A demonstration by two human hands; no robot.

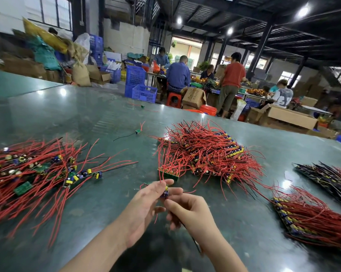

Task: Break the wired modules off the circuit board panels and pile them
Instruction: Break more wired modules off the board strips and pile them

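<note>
My left hand (pixel 146 203) and my right hand (pixel 187 211) meet low in the middle over the green table. Between the fingers of both sits a small wired module (pixel 165 192) with blue and yellow parts and red leads. A short green panel strip (pixel 168 174) lies just beyond the hands. On the left spreads a pile of separated modules (pixel 34 171) with long red wires. A heap of wired panels (pixel 209 152) lies behind the strip.
More wired panels lie at the right (pixel 313 218) and far right (pixel 326 177). Two stray modules (pixel 137 131) (pixel 142 106) sit farther back on the table (pixel 77 107). Beyond the table's edge are blue crates (pixel 144 93), cartons and several people at benches.
</note>
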